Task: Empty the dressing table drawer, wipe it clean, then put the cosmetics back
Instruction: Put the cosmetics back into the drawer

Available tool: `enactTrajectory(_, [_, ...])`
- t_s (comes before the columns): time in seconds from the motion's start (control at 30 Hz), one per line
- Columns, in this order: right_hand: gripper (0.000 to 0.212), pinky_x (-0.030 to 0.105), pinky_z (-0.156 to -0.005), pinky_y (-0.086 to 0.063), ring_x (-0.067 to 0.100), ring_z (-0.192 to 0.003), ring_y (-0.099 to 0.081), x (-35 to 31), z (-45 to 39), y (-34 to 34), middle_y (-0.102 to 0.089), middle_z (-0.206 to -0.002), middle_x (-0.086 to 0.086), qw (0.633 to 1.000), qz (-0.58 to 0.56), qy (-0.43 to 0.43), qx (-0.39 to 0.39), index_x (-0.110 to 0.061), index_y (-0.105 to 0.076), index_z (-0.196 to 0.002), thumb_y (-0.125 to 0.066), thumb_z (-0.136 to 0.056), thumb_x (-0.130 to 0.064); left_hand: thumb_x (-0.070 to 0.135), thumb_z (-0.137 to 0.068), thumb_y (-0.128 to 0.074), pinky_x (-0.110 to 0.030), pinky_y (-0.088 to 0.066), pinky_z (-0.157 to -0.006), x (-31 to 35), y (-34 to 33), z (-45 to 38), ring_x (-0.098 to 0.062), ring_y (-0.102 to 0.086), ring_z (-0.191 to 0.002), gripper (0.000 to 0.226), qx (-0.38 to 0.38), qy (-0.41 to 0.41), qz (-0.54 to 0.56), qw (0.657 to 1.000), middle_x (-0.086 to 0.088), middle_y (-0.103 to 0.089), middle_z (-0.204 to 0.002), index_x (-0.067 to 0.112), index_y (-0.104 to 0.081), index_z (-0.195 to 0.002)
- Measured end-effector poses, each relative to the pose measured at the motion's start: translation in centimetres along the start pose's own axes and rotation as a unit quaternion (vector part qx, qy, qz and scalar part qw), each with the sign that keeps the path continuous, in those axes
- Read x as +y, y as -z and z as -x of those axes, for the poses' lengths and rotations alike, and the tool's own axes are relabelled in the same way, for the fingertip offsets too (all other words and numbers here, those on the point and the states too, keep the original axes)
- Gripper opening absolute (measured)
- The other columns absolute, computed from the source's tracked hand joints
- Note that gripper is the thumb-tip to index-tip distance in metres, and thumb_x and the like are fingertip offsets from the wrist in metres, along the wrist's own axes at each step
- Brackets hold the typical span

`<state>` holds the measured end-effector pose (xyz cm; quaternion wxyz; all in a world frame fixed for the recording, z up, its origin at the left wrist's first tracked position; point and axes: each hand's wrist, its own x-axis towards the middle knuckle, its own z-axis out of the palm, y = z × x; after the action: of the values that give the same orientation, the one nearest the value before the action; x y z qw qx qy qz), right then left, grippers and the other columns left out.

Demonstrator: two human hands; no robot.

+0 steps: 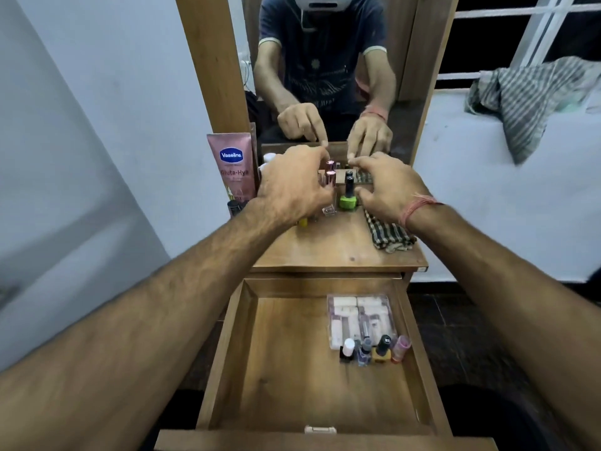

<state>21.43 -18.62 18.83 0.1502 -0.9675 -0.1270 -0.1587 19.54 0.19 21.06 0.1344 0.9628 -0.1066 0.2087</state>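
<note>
While bottles stand upright, left hand (292, 187) grips rose-capped bottle (330, 187), right hand (387, 187) spread.

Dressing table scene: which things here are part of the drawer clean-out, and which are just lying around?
Part of the job:
open drawer
clear case in it
small bottles in it
green bottle on top
pink tube
checked cloth
left hand
right hand

Lying about:
striped cloth on the ledge
mirror

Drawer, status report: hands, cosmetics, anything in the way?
Both hands up among tabletop bottles, grip unclear. Drawer open, clear box and small bottles already inside. Cloth beside right hand.
</note>
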Motion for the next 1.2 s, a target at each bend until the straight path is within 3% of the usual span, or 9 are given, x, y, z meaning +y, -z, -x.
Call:
enactTrajectory(0.13, [0.044, 0.042, -0.097, -0.054, 0.029, -0.124, -0.062, 0.1, -1.0, -1.4, -0.064, -0.136, 0.001, 0.999, 0.03, 0.02, 0.009, -0.031, -0.068, -0.14, -0.07, -0.097, -0.026, 0.045, -0.09, -0.078, -0.037, -0.051, -0.074, -0.3, -1.8, -1.4, -0.024, -0.073, -0.096, 0.029, -0.034, 0.001, -0.021, 0.999, 0.008, -0.074, -0.1, 0.03, -0.074, -0.114])
enactTrajectory(0.4, [0.014, 0.035, -0.081, -0.053, 0.021, -0.1, -0.065, 0.6, -0.8, -2.6, -0.067, -0.108, -0.008, 0.997, -0.02, 0.009, 0.074, -0.032, -0.07, -0.102, -0.078, -0.091, -0.029, 0.04, -0.089, -0.084, -0.032, -0.035, -0.055, -0.6, -3.4, -2.5, -0.022, -0.067, -0.087, 0.028, -0.042, 0.004, -0.063, 0.997, 0.004, -0.076, -0.099, 0.026, -0.078, -0.114])
enactTrajectory(0.57, [0.02, 0.035, -0.088, -0.055, 0.021, -0.104, -0.066, 0.8, -0.7, -2.8, -0.069, -0.113, -0.008, 0.997, -0.046, -0.005, 0.067, -0.032, -0.075, -0.112, -0.08, -0.093, -0.035, 0.037, -0.086, -0.087, -0.037, -0.059, -0.064, 0.0, -3.4, -2.9, -0.026, -0.074, -0.078, 0.022, -0.061, 0.013, -0.07, 0.996, 0.001, -0.072, -0.083, 0.02, -0.077, -0.096])
enactTrajectory(0.7, [0.014, 0.028, -0.083, -0.044, 0.014, -0.099, -0.061, 1.3, -0.5, -3.0, -0.061, -0.104, -0.012, 0.997, -0.057, -0.013, 0.058, -0.029, -0.08, -0.108, -0.079, -0.096, -0.035, 0.038, -0.09, -0.084, -0.041, -0.065, -0.073, 0.5, -3.9, -3.2, -0.03, -0.073, -0.079, 0.028, -0.058, 0.019, -0.075, 0.995, -0.002, -0.069, -0.082, 0.019, -0.065, -0.083])
enactTrajectory(0.8, [0.011, 0.027, -0.08, -0.041, 0.01, -0.093, -0.054, 1.6, -0.3, -3.1, -0.059, -0.102, -0.012, 0.996, -0.064, -0.016, 0.061, -0.027, -0.079, -0.107, -0.079, -0.097, -0.032, 0.037, -0.09, -0.083, -0.044, -0.067, -0.073, 0.6, -4.3, -3.3, -0.03, -0.074, -0.078, 0.025, -0.051, 0.021, -0.065, 0.996, -0.002, -0.07, -0.08, 0.019, -0.067, -0.081])
enactTrajectory(0.97, [0.01, 0.032, -0.082, -0.053, 0.01, -0.092, -0.058, 1.9, 0.6, -2.9, -0.062, -0.102, -0.012, 0.996, -0.061, -0.009, 0.067, -0.026, -0.08, -0.106, -0.079, -0.097, -0.031, 0.046, -0.085, -0.084, -0.044, -0.067, -0.077, 0.4, -4.4, -2.8, -0.027, -0.077, -0.087, 0.027, -0.05, 0.005, -0.055, 0.997, 0.003, -0.078, -0.093, 0.025, -0.082, -0.101])
enactTrajectory(1.2, [0.009, 0.029, -0.083, -0.052, 0.011, -0.092, -0.06, 2.3, 6.3, 0.4, -0.064, -0.101, -0.011, 0.991, -0.081, 0.021, 0.105, -0.025, -0.08, -0.103, -0.08, -0.096, -0.032, 0.051, -0.089, -0.085, -0.042, -0.067, -0.081, 1.2, -1.3, 1.6, -0.019, -0.075, -0.092, 0.029, -0.023, -0.022, 0.024, 0.999, 0.008, -0.079, -0.1, 0.035, -0.083, -0.113])
